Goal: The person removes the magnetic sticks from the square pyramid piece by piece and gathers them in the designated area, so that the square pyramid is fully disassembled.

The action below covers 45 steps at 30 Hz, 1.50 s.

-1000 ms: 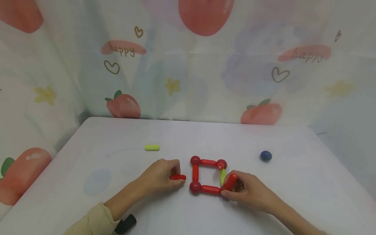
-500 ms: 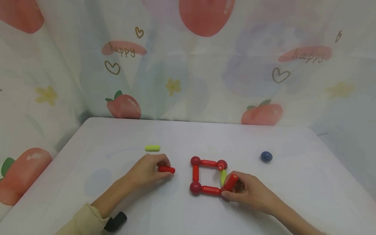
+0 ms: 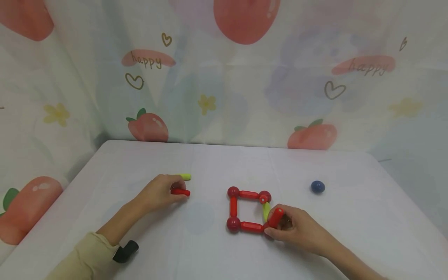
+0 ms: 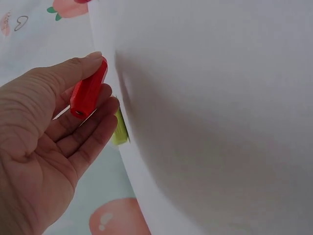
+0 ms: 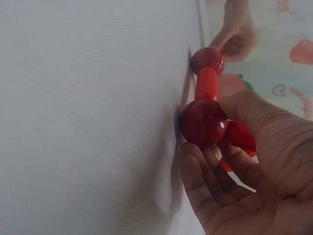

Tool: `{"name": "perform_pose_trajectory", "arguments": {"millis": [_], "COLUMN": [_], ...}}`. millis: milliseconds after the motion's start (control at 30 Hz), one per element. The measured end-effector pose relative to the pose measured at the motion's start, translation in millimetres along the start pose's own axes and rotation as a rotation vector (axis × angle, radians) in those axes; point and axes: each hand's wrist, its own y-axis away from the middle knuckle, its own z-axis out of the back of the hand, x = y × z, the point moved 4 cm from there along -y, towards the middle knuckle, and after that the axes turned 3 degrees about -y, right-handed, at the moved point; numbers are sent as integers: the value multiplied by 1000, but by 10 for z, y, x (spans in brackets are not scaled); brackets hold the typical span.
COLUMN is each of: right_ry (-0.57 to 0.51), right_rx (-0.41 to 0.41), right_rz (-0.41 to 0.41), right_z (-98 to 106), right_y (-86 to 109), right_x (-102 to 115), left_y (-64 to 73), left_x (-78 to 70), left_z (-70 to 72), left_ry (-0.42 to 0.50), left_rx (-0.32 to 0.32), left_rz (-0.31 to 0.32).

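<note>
My left hand (image 3: 159, 194) pinches a loose red rod (image 4: 89, 90) between thumb and fingers, above the table. Just beyond its fingertips lies a yellow-green rod (image 3: 186, 177), partly hidden by the hand in the head view. At the middle, a square of red balls and rods lies on the table, with one yellow-green side rod (image 3: 266, 211). My right hand (image 3: 297, 229) grips the near right corner, its thumb and fingers around the dark red ball (image 5: 204, 123). From that ball a red rod (image 3: 276, 217) points up. Another upright red rod (image 3: 263, 199) stands at the far right corner.
A dark blue ball (image 3: 317, 187) rests on the white table (image 3: 224, 256) to the right, beyond my right hand. A black device (image 3: 126, 251) sits at the left wrist. A printed curtain (image 3: 245, 97) stands along the table's back edge.
My left hand has moved left and away from me with the red rod, from beside the square to near the loose yellow-green rod. The right hand and square stay put.
</note>
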Motion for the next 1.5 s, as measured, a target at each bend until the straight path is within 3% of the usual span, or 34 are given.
{"name": "perform_pose_trajectory", "arguments": {"millis": [267, 600, 900, 1100, 1267, 1500], "right_ry": [-8, -18, -12, -9, 9, 32], "right_rx": [5, 8, 8, 6, 5, 20], "right_rz": [6, 6, 5, -9, 15, 96], "right_z": [3, 5, -1, -9, -8, 0], "right_y": [0, 7, 4, 0, 8, 13], "right_x": [1, 6, 9, 12, 14, 27], "left_y": [-91, -157, -147, -141, -128, -100], "left_x": [116, 124, 136, 119, -56, -554], "left_z": [22, 23, 15, 38, 41, -123], "left_ry": [-15, -121, -97, -91, -74, -64], "left_rx": [9, 15, 27, 3, -45, 22], "left_rz": [4, -15, 3, -31, -128, -223]}}
